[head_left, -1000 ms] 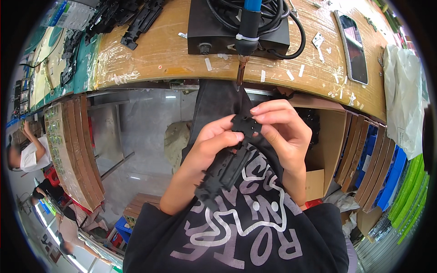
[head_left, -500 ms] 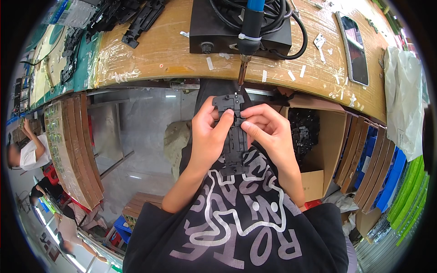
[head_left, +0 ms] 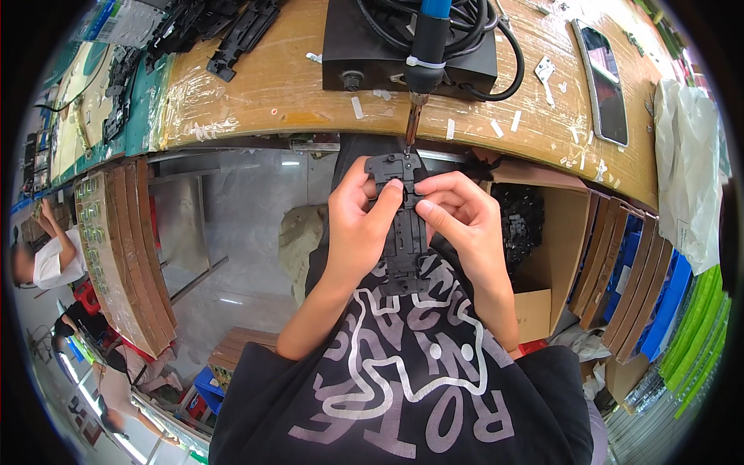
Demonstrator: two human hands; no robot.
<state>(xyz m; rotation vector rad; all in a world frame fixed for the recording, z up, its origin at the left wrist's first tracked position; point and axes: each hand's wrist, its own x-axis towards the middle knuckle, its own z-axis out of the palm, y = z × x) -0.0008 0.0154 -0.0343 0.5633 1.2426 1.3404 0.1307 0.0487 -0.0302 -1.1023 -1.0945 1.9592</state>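
A long black plastic chassis [head_left: 402,240] with holes and ribs stands lengthwise in front of my shirt. My left hand [head_left: 364,209] is closed on its left edge, thumb lying across the top face. At the right edge, my right hand [head_left: 460,213] pinches with thumb and forefinger, the other fingers curled. Whether a small piece is also between those fingertips is hidden. A powered screwdriver [head_left: 425,58] with a blue upper body hangs point down over the far end of the chassis. Its bit reaches a small screw spot [head_left: 407,156] there and appears to touch it.
On the wooden bench [head_left: 256,101] stand a black box [head_left: 333,70] with coiled cable and a phone [head_left: 603,85]. More black plastic parts [head_left: 240,39] lie at the far left. A cardboard box [head_left: 559,256] of dark parts sits right of my lap. People work at the left.
Both hands have shifted the chassis slightly away from me and to the right. Its far end now meets the screwdriver's bit.
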